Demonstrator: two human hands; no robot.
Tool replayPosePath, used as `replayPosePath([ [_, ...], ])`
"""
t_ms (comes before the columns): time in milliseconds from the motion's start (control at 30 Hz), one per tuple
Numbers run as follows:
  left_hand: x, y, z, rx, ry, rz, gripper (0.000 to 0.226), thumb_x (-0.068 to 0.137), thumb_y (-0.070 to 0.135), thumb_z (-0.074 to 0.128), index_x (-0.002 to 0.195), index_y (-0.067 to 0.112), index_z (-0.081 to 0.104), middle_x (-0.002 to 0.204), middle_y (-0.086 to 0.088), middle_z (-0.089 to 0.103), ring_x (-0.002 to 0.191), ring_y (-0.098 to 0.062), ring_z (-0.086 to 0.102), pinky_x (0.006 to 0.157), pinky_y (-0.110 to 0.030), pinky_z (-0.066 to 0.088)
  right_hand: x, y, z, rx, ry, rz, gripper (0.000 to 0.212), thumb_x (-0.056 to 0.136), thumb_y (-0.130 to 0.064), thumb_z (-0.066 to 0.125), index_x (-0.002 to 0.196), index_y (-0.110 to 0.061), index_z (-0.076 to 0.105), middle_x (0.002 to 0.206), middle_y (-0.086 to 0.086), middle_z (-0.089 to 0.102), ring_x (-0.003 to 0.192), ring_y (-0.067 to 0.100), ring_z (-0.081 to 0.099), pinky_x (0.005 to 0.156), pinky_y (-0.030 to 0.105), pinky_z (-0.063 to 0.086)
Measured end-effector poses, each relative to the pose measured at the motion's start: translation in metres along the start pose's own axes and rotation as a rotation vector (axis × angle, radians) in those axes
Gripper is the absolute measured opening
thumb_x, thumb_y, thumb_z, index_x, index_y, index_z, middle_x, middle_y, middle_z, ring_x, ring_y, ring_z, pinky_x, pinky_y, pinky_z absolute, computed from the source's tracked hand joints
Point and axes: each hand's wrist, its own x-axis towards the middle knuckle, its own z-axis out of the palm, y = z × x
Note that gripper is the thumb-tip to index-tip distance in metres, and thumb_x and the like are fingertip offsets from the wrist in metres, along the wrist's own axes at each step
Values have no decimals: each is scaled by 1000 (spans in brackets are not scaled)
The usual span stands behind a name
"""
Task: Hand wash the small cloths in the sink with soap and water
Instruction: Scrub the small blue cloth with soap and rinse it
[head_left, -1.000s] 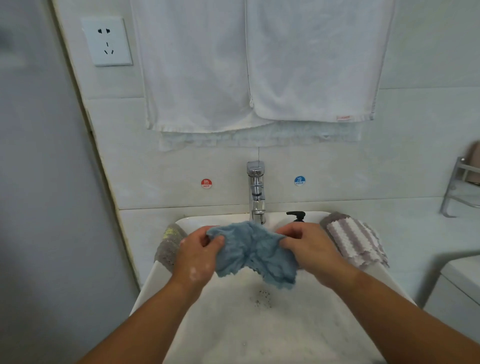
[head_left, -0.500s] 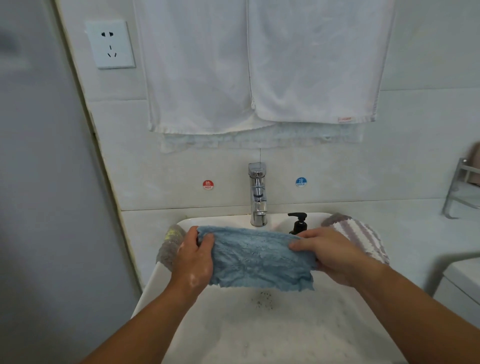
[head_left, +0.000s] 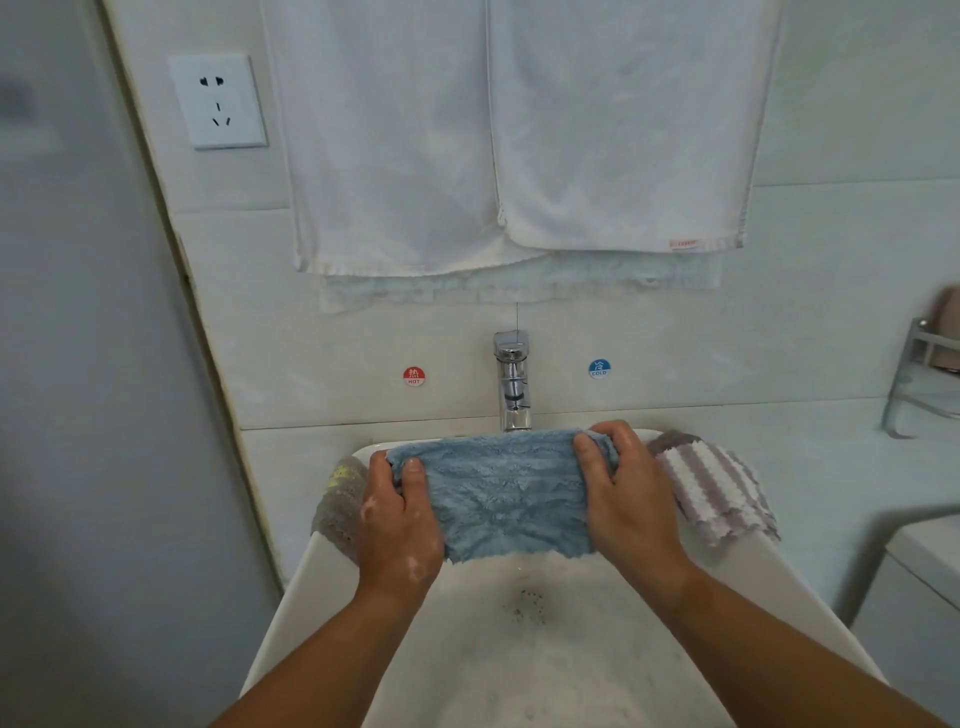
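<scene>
Both ends of the blue cloth are pinched in curled fingers, left hand at nine o'clock, right hand at three, above the sink; rub halves together, down low.

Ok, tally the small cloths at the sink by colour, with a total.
blue cloth: 1
grey cloth: 1
striped cloth, grey and white: 1
Total: 3
</scene>
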Motion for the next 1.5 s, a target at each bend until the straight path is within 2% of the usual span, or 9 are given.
replayPosePath([
  [200, 6, -2, -19, 198, -59, 164, 18, 108, 28, 39, 105, 17, 52, 82, 6, 59, 75, -2, 55, 55, -7, 40, 6, 10, -11, -167, -86, -122, 16, 103, -37, 52, 95, -24, 57, 75, -11, 63, 69, -1, 59, 57, 8, 44],
  [333, 18, -9, -26, 241, -98, 251, 19, 106, 30, 41, 99, 18, 54, 78, -1, 64, 73, -14, 62, 59, -23, 44, 13, 10, -20, -192, -70, -184, 15, 99, -39, 57, 92, -26, 57, 77, -15, 63, 71, -4, 60, 61, 8, 45],
  [467, 16, -7, -27, 131, -148, 151, 21, 107, 28, 42, 99, 18, 58, 90, 0, 66, 85, -13, 63, 62, -14, 46, 21, 1, -22, 35, -2, -60, 19, 91, -35, 72, 81, -22, 62, 73, -8, 66, 68, -2, 61, 57, 11, 45],
  [633, 14, 0, -19, -138, -79, -64, 23, 104, 32, 45, 95, 20, 64, 98, -7, 68, 96, -28, 66, 80, -54, 59, 22, 0, -21, 231, -83, 32, 20, 98, -31, 63, 85, -16, 67, 76, -4, 70, 70, 7, 67, 60, 27, 54],
  [767, 10, 10, -15, -16, 24, 34, 27, 106, 33, 43, 88, 16, 54, 86, -3, 63, 83, -20, 60, 72, -42, 49, 17, -4, -16, 210, -31, -4, 26, 104, -31, 52, 85, -16, 61, 73, -6, 63, 66, -2, 60, 55, 15, 47],
  [900, 10, 10, -18, 79, 29, 125, 30, 106, 34, 42, 86, 13, 49, 79, -4, 59, 74, -12, 54, 60, -31, 43, 17, 0, -13, 59, 57, -72, 29, 102, -41, 49, 82, -21, 54, 70, -4, 60, 68, 7, 57, 60, 32, 47],
  [1067, 16, 2, -26, 103, -2, 169, 34, 104, 40, 43, 82, 16, 49, 79, -7, 60, 78, -28, 60, 65, -47, 50, 14, 9, -15, -12, 77, -111, 35, 101, -43, 47, 78, -17, 52, 65, -1, 56, 66, 11, 55, 56, 33, 43],
  [1200, 15, 0, -28, 12, -50, 83, 35, 103, 41, 48, 81, 16, 54, 84, -9, 62, 80, -26, 60, 65, -46, 52, 17, 10, -17, 56, 43, -64, 36, 102, -39, 52, 74, -16, 49, 63, -7, 52, 57, 4, 50, 50, 20, 38],
  [1500, 13, 1, -22, -134, -88, -124, 22, 100, 35, 59, 90, 16, 66, 91, -7, 69, 84, -25, 66, 69, -47, 57, 16, 15, -16, 22, 42, 52, 43, 94, -39, 66, 67, -8, 54, 59, -1, 54, 58, 14, 51, 55, 33, 38],
])
